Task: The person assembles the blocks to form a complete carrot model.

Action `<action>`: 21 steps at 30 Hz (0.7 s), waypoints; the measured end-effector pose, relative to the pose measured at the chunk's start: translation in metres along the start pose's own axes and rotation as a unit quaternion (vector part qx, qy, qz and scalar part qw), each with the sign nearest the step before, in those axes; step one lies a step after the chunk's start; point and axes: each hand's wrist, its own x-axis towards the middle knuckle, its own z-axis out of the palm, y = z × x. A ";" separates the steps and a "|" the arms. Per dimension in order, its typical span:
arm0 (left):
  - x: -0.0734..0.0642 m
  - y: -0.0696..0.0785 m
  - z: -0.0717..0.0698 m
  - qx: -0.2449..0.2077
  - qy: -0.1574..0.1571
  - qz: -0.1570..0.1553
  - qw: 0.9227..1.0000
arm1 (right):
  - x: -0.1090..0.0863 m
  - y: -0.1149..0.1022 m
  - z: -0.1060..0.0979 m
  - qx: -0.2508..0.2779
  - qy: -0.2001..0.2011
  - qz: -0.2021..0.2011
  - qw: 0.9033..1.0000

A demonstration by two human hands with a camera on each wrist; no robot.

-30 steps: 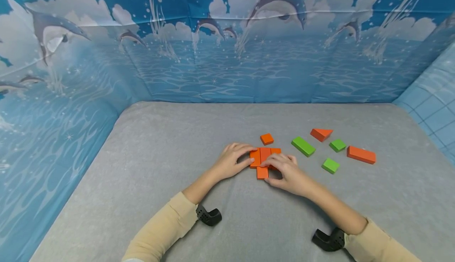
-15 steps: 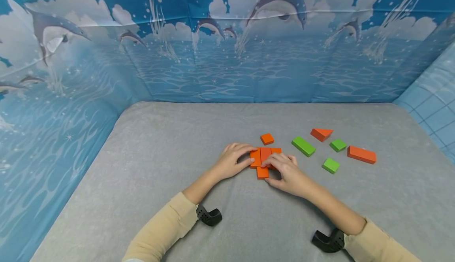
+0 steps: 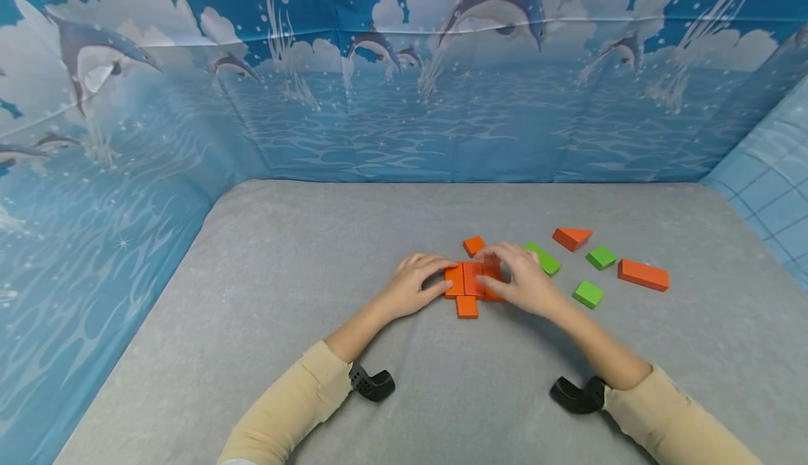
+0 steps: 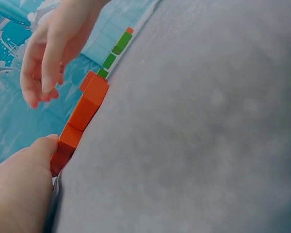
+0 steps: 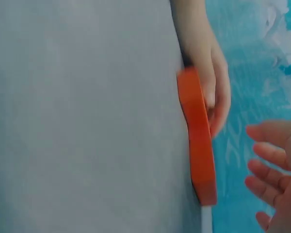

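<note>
Several flat orange blocks lie joined on the grey cloth, with an orange-red block [image 3: 473,279] in their middle. My left hand [image 3: 409,286] holds the left orange block [image 3: 453,281], fingertips at its far edge and thumb on its near part. In the left wrist view the left thumb [image 4: 47,145] presses against that block's end. A small orange square block [image 3: 467,307] lies against the near side of the group. My right hand [image 3: 527,282] hovers over the group's right end, its fingers [image 5: 269,184] bent and apart with nothing between them. It partly hides the right orange block [image 3: 494,293].
Behind the group lies a loose orange square [image 3: 473,245]. To the right are a long green block [image 3: 548,263], two small green blocks [image 3: 601,257], a red-orange triangle [image 3: 573,238] and a long red-orange block [image 3: 643,275]. A dolphin-print curtain [image 3: 404,114] borders the cloth.
My right hand has let go of the small near square and risen away from me, over the right end of the group. The left hand has stayed in place.
</note>
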 end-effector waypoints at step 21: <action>0.000 0.000 -0.001 -0.002 -0.004 0.001 1.000 | 0.039 0.030 0.015 -0.056 -0.029 0.131 0.989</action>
